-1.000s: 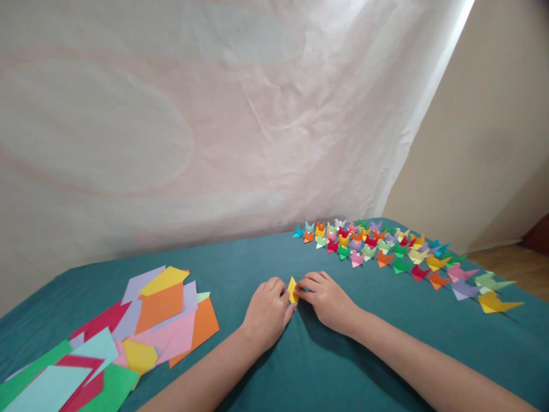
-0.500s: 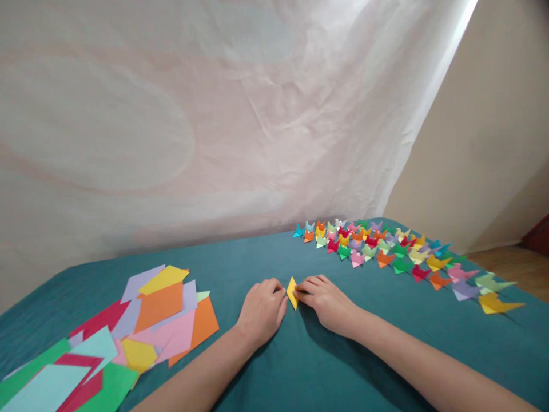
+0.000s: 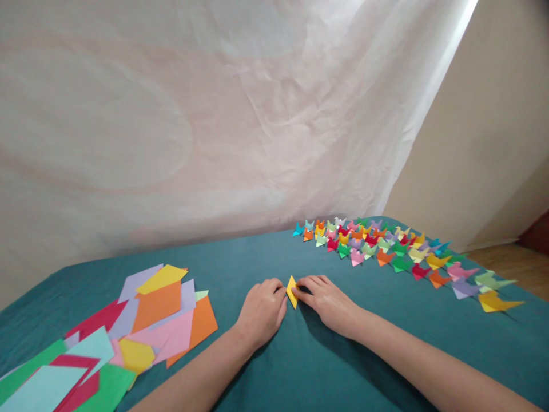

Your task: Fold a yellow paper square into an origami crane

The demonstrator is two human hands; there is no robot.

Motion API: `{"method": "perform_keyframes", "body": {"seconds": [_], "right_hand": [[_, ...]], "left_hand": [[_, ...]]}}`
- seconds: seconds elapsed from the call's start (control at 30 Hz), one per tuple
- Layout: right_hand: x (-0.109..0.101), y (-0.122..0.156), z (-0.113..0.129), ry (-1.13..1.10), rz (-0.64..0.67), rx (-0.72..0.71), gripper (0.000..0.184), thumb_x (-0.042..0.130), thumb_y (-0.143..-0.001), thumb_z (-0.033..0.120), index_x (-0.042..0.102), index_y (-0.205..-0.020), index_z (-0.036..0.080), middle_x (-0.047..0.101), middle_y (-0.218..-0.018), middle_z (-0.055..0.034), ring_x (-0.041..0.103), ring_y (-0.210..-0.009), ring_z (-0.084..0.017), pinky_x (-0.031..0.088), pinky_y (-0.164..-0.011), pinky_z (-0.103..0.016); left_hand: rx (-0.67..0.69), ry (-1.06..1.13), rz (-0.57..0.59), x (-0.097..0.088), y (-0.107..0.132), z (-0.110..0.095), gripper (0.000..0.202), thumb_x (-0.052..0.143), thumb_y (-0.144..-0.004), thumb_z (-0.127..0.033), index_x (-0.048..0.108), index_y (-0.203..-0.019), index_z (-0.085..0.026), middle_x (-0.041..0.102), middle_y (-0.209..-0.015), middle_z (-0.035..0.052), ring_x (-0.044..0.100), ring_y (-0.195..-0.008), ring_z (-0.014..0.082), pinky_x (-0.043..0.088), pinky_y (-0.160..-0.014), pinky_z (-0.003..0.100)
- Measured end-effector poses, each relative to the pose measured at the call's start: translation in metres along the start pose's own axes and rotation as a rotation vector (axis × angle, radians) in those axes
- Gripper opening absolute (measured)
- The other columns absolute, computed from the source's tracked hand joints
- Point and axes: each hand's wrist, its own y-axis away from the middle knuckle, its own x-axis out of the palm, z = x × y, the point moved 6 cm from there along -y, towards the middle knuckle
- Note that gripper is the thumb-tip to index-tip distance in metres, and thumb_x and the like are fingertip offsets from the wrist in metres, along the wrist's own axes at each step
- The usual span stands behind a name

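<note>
A small yellow folded paper (image 3: 291, 293), diamond-shaped with pointed ends, is at the middle of the table. On its left side is my left hand (image 3: 263, 309), fingers curled and closed, with thumb and fingertips at the paper's left corner. My right hand (image 3: 323, 300) grips the paper's right side; its thumb and fingertips press on the surface and cover that edge. The fingertips partly hide how the paper is folded.
Loose coloured paper sheets (image 3: 158, 306) overlap in a pile on the left of the green-covered table (image 3: 261, 377). Rows of folded paper birds (image 3: 384, 257) stand at the back right. A pale cloth (image 3: 214, 126) hangs behind the table.
The view has shifted very slightly. Both hands stay at the yellow paper, and the right fingertips have moved a touch further onto it.
</note>
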Motion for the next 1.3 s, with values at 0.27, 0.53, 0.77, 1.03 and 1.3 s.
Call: {"method": "perform_keyframes", "body": {"seconds": [0.27, 0.53, 0.77, 1.03, 1.3], "right_hand": [[-0.003, -0.001, 0.005, 0.034, -0.017, 0.001, 0.028, 0.044, -0.088, 0.007, 0.062, -0.108, 0.015, 0.062, -0.106, -0.0102, 0.052, -0.100, -0.021, 0.038, -0.089, -0.037], [-0.003, -0.001, 0.010, 0.077, -0.010, 0.003, 0.030, 0.043, -0.086, 0.005, 0.060, -0.110, 0.012, 0.062, -0.109, -0.0120, 0.053, -0.101, -0.022, 0.038, -0.089, -0.037], [-0.004, -0.001, 0.007, 0.033, -0.009, 0.021, 0.033, 0.040, -0.088, 0.006, 0.056, -0.116, 0.013, 0.061, -0.113, -0.0113, 0.053, -0.103, -0.021, 0.036, -0.091, -0.037], [-0.002, -0.003, 0.007, 0.067, 0.006, 0.000, 0.025, 0.045, -0.089, 0.009, 0.059, -0.109, 0.015, 0.062, -0.105, -0.0101, 0.053, -0.100, -0.021, 0.039, -0.087, -0.036], [-0.002, -0.003, 0.008, 0.087, 0.019, -0.013, 0.024, 0.045, -0.088, 0.008, 0.059, -0.107, 0.014, 0.062, -0.104, -0.0109, 0.054, -0.098, -0.022, 0.041, -0.084, -0.036]], "left_hand": [[-0.004, -0.014, 0.011, 0.000, 0.000, 0.000, 0.022, 0.042, -0.090, -0.022, 0.061, -0.102, -0.019, 0.058, -0.095, 0.0061, 0.054, -0.088, 0.0210, 0.044, -0.075, 0.034], [-0.008, 0.006, 0.021, -0.002, -0.001, -0.001, 0.023, 0.042, -0.091, -0.022, 0.061, -0.102, -0.020, 0.057, -0.096, 0.0061, 0.054, -0.089, 0.0203, 0.044, -0.076, 0.033], [-0.013, 0.002, 0.023, -0.002, -0.001, -0.001, 0.023, 0.041, -0.091, -0.024, 0.061, -0.102, -0.019, 0.057, -0.097, 0.0061, 0.054, -0.089, 0.0203, 0.044, -0.076, 0.033], [-0.004, 0.007, 0.016, -0.004, -0.001, -0.002, 0.023, 0.041, -0.091, -0.022, 0.060, -0.103, -0.020, 0.058, -0.097, 0.0061, 0.055, -0.088, 0.0201, 0.044, -0.076, 0.033], [0.014, 0.041, -0.036, -0.006, -0.001, -0.001, 0.021, 0.044, -0.089, -0.020, 0.059, -0.104, -0.018, 0.057, -0.101, 0.0073, 0.053, -0.096, 0.0220, 0.044, -0.082, 0.036]]}}
